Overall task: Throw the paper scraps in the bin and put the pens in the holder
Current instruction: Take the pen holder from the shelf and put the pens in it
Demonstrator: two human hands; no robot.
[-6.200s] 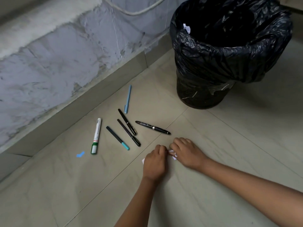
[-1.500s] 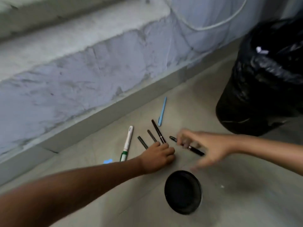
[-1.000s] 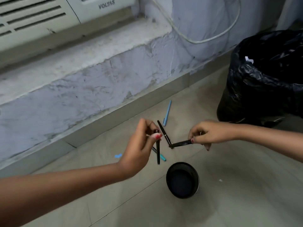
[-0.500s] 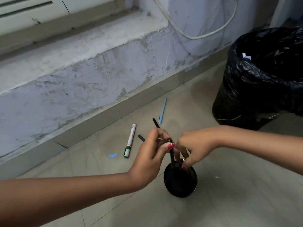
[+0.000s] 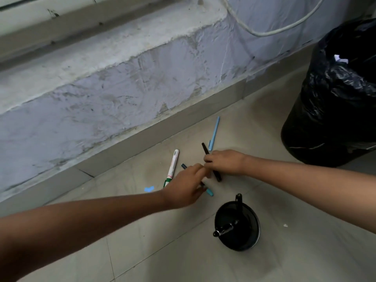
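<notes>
Since half a second ago, both hands have left the holder [image 5: 237,226], which now contains two black pens, and returned to the pens on the floor: the right hand [image 5: 224,162] is closed around a black pen [image 5: 211,162], while the left hand [image 5: 184,187] reaches, fingers loosely curled, over the teal-tipped pen [image 5: 209,192]; whether it grips yet cannot be told. Risk: the fingertips nearly touch, so simultaneous lifts may collide, flicking the white marker [image 5: 172,169] just left of the left fingers. Clearance is open toward the holder below the fingers; the blue pen [image 5: 214,133] beyond the right fingers lies near the wall skirting [image 5: 142,143], and the bin [image 5: 333,110] stands well right.
</notes>
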